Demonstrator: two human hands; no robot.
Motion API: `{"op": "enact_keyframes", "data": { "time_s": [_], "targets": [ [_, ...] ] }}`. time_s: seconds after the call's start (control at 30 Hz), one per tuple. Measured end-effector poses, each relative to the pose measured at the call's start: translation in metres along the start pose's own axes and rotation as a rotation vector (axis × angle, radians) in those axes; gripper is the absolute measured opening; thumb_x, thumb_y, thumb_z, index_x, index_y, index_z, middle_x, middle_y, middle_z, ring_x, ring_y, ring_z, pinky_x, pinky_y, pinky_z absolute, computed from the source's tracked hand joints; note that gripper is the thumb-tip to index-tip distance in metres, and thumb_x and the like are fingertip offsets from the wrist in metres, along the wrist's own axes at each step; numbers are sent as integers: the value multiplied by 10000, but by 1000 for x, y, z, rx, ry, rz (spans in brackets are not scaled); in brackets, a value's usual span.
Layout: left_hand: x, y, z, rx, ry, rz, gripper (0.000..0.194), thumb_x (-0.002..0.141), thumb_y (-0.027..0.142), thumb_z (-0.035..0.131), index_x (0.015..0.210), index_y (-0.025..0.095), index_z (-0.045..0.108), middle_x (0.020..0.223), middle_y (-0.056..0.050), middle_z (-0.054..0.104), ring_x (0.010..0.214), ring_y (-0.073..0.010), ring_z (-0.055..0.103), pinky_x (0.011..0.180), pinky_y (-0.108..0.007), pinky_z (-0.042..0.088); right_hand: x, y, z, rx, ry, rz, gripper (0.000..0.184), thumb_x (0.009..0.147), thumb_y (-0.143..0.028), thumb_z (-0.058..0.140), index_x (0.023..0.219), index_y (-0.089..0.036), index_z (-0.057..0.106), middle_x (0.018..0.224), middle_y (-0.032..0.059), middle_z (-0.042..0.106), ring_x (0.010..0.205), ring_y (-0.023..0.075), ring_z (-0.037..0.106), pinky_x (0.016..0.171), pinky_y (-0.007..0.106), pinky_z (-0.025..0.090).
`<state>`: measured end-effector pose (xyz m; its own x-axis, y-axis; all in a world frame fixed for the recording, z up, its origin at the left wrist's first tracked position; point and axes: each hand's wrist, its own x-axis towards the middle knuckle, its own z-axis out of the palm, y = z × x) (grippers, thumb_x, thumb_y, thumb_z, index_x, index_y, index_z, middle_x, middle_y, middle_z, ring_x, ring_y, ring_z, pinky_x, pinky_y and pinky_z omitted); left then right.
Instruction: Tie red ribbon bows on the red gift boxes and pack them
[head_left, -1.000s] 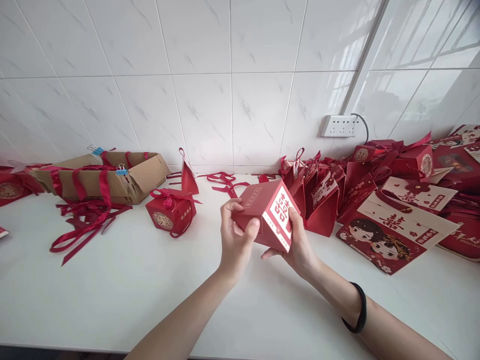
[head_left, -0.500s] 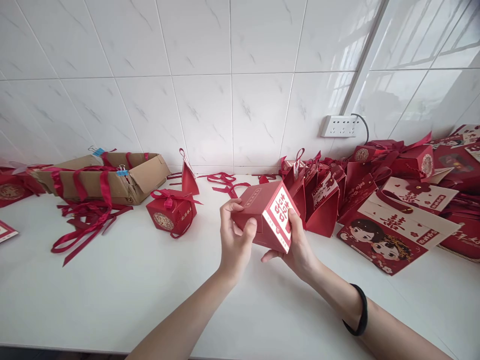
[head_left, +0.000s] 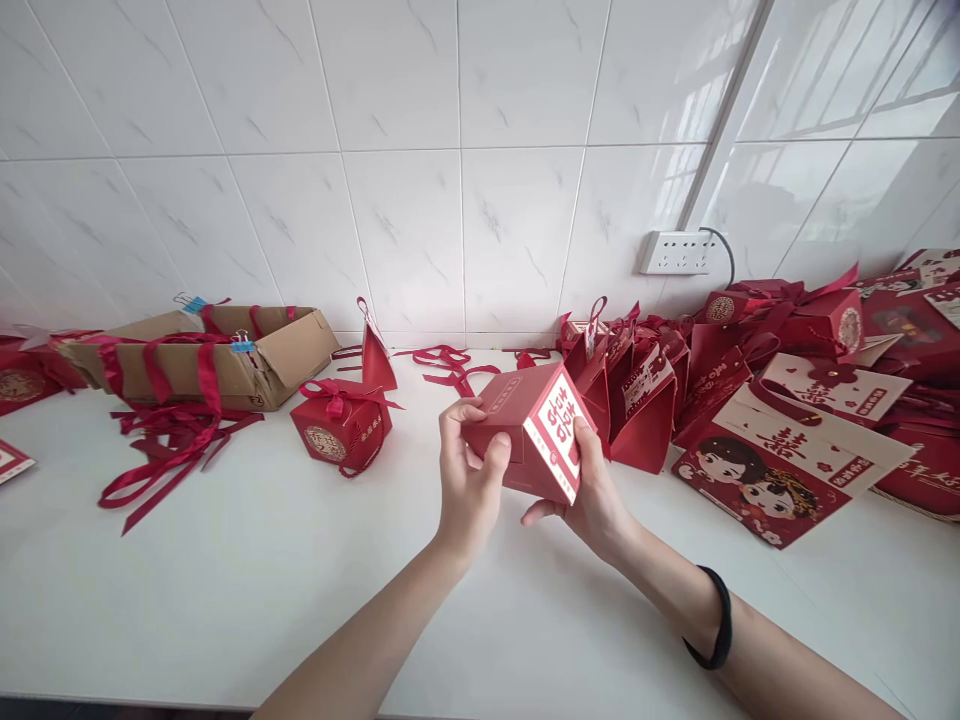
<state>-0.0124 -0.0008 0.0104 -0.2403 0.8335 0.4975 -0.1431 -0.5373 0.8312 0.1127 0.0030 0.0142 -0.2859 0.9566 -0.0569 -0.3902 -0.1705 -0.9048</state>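
A red gift box (head_left: 525,420) with a white printed face is held tilted above the white counter (head_left: 225,590) between both hands. My left hand (head_left: 469,490) grips its left end, thumb pressed on the near side and fingers curled over the top. My right hand (head_left: 592,495) cups the box from below and behind its white face, the fingers mostly hidden by the box. A black band circles my right wrist.
A finished red box with a ribbon bow (head_left: 341,425) stands left of the hands. A cardboard carton (head_left: 225,355) draped with red ribbons sits at the far left. Red paper bags (head_left: 637,390) and flat printed cards (head_left: 787,450) crowd the right. A wall socket (head_left: 675,252) hangs above.
The box and both hands have stayed almost where they were; my left thumb has slid slightly along the box's near side.
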Motion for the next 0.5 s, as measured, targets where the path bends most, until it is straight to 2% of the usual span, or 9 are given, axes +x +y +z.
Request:
{"op": "enact_keyframes", "data": {
  "time_s": [0.5],
  "targets": [
    [0,1,0,-33,-8,-23,325,794,457,635,947,242,445,1186,-49,472,1052,-209,529,835,-313,468,0,1,0,-17,7,5,510,906,-608,335,1170,-232,559,1092,83,674,967,263,657,411,278,585]
  ]
}}
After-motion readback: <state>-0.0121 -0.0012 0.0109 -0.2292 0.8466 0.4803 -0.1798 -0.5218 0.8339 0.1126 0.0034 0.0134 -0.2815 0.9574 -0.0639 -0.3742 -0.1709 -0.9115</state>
